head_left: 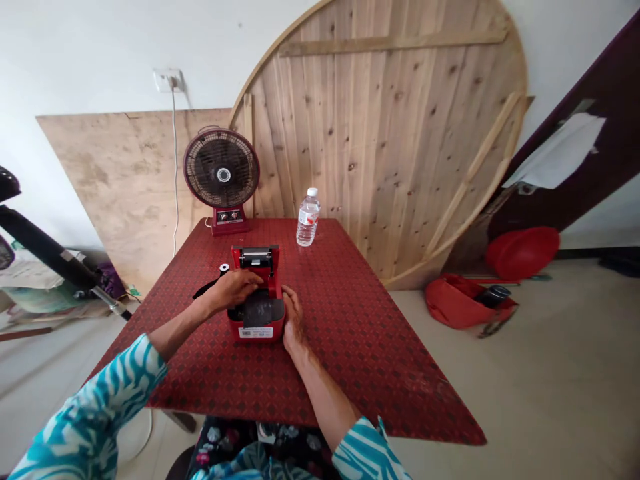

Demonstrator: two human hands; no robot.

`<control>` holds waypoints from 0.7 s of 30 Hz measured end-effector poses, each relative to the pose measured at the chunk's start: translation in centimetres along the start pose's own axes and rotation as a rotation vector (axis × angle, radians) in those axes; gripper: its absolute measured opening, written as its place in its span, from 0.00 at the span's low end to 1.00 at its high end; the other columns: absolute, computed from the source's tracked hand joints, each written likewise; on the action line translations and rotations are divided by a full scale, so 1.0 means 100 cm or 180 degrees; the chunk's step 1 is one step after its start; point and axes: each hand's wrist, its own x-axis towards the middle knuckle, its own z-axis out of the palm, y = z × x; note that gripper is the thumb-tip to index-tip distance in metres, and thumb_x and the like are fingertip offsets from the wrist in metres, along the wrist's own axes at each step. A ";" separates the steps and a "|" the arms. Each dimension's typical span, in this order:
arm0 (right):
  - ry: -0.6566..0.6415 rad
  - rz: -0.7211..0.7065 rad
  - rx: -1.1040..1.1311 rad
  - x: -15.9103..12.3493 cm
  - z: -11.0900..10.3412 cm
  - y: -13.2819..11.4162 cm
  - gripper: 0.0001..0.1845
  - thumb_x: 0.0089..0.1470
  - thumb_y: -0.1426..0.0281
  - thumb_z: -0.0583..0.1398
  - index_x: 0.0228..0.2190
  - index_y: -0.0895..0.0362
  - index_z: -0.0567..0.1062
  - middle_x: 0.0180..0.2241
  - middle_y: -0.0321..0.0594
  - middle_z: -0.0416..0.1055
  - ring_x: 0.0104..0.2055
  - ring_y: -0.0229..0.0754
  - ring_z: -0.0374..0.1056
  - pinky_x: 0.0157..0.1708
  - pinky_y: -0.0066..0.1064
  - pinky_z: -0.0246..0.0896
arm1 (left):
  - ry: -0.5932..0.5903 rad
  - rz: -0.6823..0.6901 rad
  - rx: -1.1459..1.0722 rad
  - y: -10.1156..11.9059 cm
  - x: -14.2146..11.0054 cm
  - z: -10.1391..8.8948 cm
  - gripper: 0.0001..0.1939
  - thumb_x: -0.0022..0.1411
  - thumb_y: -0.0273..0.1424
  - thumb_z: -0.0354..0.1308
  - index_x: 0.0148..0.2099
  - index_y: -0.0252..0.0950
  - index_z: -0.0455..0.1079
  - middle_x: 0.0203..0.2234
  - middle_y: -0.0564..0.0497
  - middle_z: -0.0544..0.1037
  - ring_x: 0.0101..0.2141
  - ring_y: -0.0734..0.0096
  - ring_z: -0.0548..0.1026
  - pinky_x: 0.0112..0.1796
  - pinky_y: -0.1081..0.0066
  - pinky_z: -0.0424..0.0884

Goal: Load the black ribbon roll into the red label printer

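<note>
A red receipt printer (273, 331) with a labelled front sits on the table, its lid (255, 257) raised at the back. My left hand (236, 288) reaches over the printer's left side into the open bay, fingers bent together; whatever lies under the fingertips is hidden. Against the printer's right wall, my right hand (295, 319) grips the casing with its fingers along the side. A dark panel (257, 312) covers the front of the bay. Just behind my left wrist stands a small white-ended roll (224, 269), and a black strap-like piece (203, 289) shows beside the wrist.
The table (345, 347) has a red patterned cover. Toward its far edge are a fan (223, 170) and a water bottle (308, 219). A round wooden board (380, 133) leans on the wall. On the floor at right lie a red bag (445, 303) and a red basin (525, 252).
</note>
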 end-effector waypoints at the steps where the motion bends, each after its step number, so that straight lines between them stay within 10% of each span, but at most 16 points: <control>1: -0.0011 -0.0002 -0.0017 0.000 0.000 0.000 0.21 0.46 0.55 0.62 0.40 0.53 0.75 0.35 0.36 0.76 0.37 0.42 0.68 0.37 0.32 0.61 | -0.0293 0.0015 0.0251 0.001 0.011 0.002 0.14 0.57 0.26 0.53 0.41 0.41 0.78 0.40 0.47 0.81 0.44 0.57 0.76 0.47 0.63 0.67; 11: -0.0027 0.0042 -0.0005 0.002 0.000 -0.002 0.20 0.46 0.56 0.62 0.39 0.53 0.76 0.34 0.35 0.77 0.39 0.43 0.69 0.37 0.31 0.61 | -0.0988 0.0213 0.0453 0.001 0.033 -0.002 0.12 0.49 0.26 0.60 0.37 0.42 0.78 0.36 0.48 0.82 0.40 0.56 0.77 0.40 0.67 0.69; 21: 0.0020 0.0163 0.0095 0.004 -0.003 0.003 0.21 0.44 0.56 0.63 0.39 0.53 0.75 0.36 0.36 0.78 0.36 0.42 0.70 0.35 0.32 0.63 | 0.0750 -0.0339 -0.2045 -0.033 -0.032 -0.084 0.26 0.49 0.36 0.66 0.52 0.36 0.72 0.35 0.48 0.79 0.34 0.63 0.75 0.39 0.64 0.71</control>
